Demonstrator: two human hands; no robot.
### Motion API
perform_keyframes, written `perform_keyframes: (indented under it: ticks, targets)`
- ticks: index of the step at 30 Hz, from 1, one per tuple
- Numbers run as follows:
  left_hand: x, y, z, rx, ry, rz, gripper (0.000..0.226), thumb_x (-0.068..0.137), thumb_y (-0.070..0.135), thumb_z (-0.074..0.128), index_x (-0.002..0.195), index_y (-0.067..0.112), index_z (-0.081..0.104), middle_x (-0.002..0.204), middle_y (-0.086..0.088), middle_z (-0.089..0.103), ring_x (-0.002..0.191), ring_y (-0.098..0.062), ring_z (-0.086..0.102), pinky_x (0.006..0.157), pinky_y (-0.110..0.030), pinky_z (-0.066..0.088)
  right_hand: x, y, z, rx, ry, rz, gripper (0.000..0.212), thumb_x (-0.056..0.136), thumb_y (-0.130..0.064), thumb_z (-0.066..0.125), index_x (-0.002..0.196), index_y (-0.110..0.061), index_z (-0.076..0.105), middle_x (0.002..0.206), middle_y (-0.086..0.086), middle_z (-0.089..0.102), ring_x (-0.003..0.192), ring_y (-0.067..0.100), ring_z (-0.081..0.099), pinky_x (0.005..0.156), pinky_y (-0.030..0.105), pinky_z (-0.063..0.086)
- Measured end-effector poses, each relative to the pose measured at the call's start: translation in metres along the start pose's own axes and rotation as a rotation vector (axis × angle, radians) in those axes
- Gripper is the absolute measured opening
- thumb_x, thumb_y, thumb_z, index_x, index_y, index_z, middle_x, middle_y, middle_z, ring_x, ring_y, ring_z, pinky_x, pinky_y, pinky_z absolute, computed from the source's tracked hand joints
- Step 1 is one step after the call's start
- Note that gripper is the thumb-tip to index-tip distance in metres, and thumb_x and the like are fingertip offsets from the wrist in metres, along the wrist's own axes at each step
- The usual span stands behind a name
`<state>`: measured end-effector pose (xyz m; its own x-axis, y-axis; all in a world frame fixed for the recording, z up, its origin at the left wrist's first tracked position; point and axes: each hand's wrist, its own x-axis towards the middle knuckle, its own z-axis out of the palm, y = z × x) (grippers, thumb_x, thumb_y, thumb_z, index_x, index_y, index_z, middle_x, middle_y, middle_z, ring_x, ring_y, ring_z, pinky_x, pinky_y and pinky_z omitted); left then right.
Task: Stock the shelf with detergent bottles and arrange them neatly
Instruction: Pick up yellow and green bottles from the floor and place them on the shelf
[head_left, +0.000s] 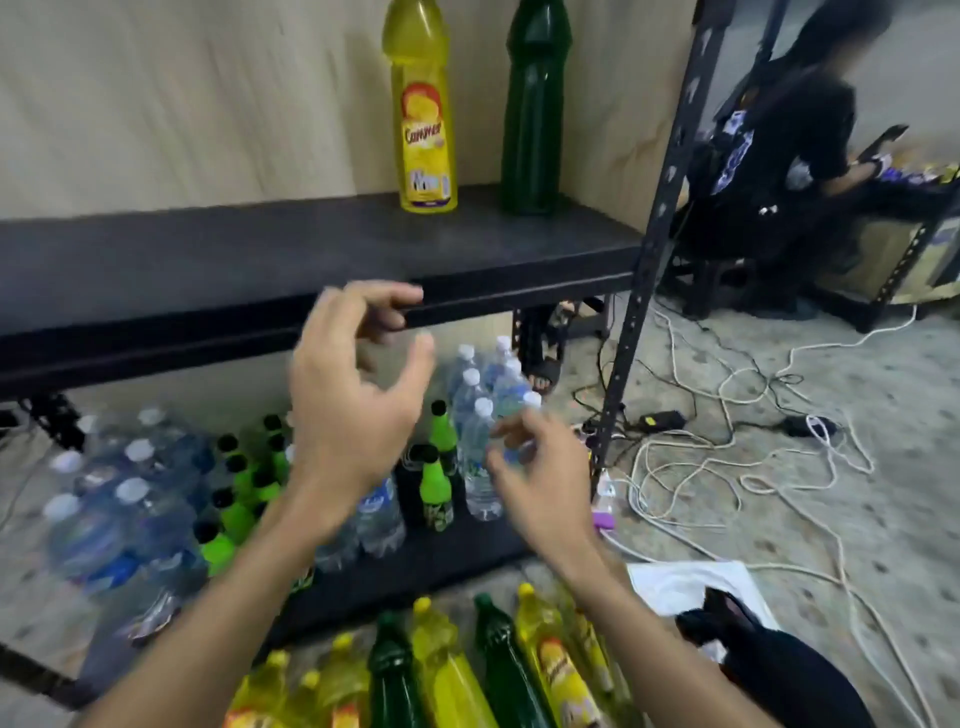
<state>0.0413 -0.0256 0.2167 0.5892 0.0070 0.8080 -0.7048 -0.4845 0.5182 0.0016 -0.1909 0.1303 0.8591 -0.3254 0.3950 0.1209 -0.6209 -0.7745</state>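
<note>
Hands hover empty in front of a black metal shelf in the head view, the only view here. The left hand is raised just below the front edge of the shelf, its fingers curled apart in a loose, open cup with nothing between them. The right hand sits lower and to the right, fingers half-bent and spread, also holding nothing; it overlaps the water bottles behind it, and whether it touches one cannot be told.

On the shelf, toward its right end, a yellow bottle and a dark green bottle stand upright, near each other but apart, against a pale wooden back panel. The rest of that shelf board is bare.

On the lower shelf, clear water bottles with white caps crowd together with small lime-green bottles topped with black caps.

At the bottom edge, on the floor before the rack, more detergent bottles lie side by side, yellow ones and dark green ones mixed, caps pointing toward the shelf.

A black perforated upright frames the rack's right side. Beyond it, white and black cables tangle over the speckled floor, a white sheet lies near a dark cloth, and a second person in dark clothing sits at the back right.
</note>
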Motion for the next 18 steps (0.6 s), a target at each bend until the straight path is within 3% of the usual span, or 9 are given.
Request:
perform_keyframes:
  ticks: [2, 4, 8, 11, 13, 16, 18]
  targets:
    - [-0.09, -0.019, 0.005, -0.048, -0.119, -0.225, 0.02, 0.084, 0.024, 0.07, 0.101, 0.033, 0.066, 0.083, 0.008, 0.062, 0.071, -0.013, 0.062, 0.064, -0.011, 0.045, -0.057, 0.052, 0.032, -0.09, -0.263, 0.257, 0.015, 0.077, -0.019, 0.07, 0.092, -0.02, 0.073, 0.091, 0.002, 0.074, 0.088, 0.018, 0.069, 0.08, 0.029, 0.05]
    - [-0.173, -0.055, 0.019, -0.031, -0.314, -0.61, 0.023, 0.081, 0.012, 0.076, 0.093, 0.03, 0.068, 0.077, 0.003, 0.066, 0.063, -0.012, 0.061, 0.062, -0.015, 0.047, -0.097, 0.103, 0.061, -0.19, -0.475, 0.481, 0.02, 0.081, -0.02, 0.069, 0.099, -0.018, 0.074, 0.099, 0.005, 0.077, 0.099, 0.022, 0.071, 0.083, 0.028, 0.05]
    - [-0.295, -0.134, 0.042, 0.179, -0.801, -1.283, 0.015, 0.085, 0.016, 0.072, 0.097, 0.022, 0.065, 0.092, -0.006, 0.07, 0.093, -0.024, 0.069, 0.077, -0.027, 0.051, -0.135, 0.182, 0.101, -0.376, -0.656, 0.733, 0.034, 0.083, -0.022, 0.065, 0.115, -0.014, 0.069, 0.116, 0.014, 0.072, 0.112, 0.029, 0.067, 0.088, 0.03, 0.051]
    - [-0.357, -0.167, 0.055, 0.285, -0.984, -1.417, 0.01, 0.085, 0.026, 0.068, 0.094, 0.021, 0.067, 0.093, -0.004, 0.069, 0.095, -0.026, 0.069, 0.08, -0.03, 0.056, -0.149, 0.22, 0.124, -0.443, -0.724, 0.811, 0.045, 0.083, -0.024, 0.068, 0.126, -0.014, 0.059, 0.125, 0.011, 0.067, 0.116, 0.028, 0.064, 0.091, 0.029, 0.051]
    - [-0.378, -0.18, 0.072, 0.299, -0.955, -1.436, 0.029, 0.083, 0.024, 0.069, 0.111, 0.016, 0.067, 0.107, -0.005, 0.073, 0.099, -0.024, 0.069, 0.086, -0.032, 0.057, -0.151, 0.239, 0.14, -0.441, -0.769, 0.799, 0.052, 0.084, -0.024, 0.07, 0.132, -0.012, 0.053, 0.127, 0.012, 0.064, 0.117, 0.028, 0.062, 0.093, 0.031, 0.051]
    - [-0.392, -0.195, 0.108, 0.265, -0.917, -1.481, 0.042, 0.08, 0.025, 0.073, 0.119, 0.01, 0.066, 0.116, -0.011, 0.072, 0.105, -0.028, 0.07, 0.089, -0.036, 0.057, -0.152, 0.262, 0.165, -0.478, -0.825, 0.767, 0.06, 0.087, -0.021, 0.068, 0.14, -0.008, 0.043, 0.133, 0.016, 0.056, 0.125, 0.032, 0.055, 0.102, 0.036, 0.049]
    - [-0.398, -0.198, 0.125, 0.242, -0.902, -1.563, 0.065, 0.08, 0.028, 0.078, 0.135, 0.004, 0.053, 0.13, -0.015, 0.065, 0.116, -0.03, 0.064, 0.094, -0.033, 0.053, -0.158, 0.273, 0.176, -0.506, -0.866, 0.774, 0.071, 0.089, -0.025, 0.067, 0.148, -0.009, 0.031, 0.143, 0.017, 0.046, 0.134, 0.035, 0.045, 0.11, 0.039, 0.041]
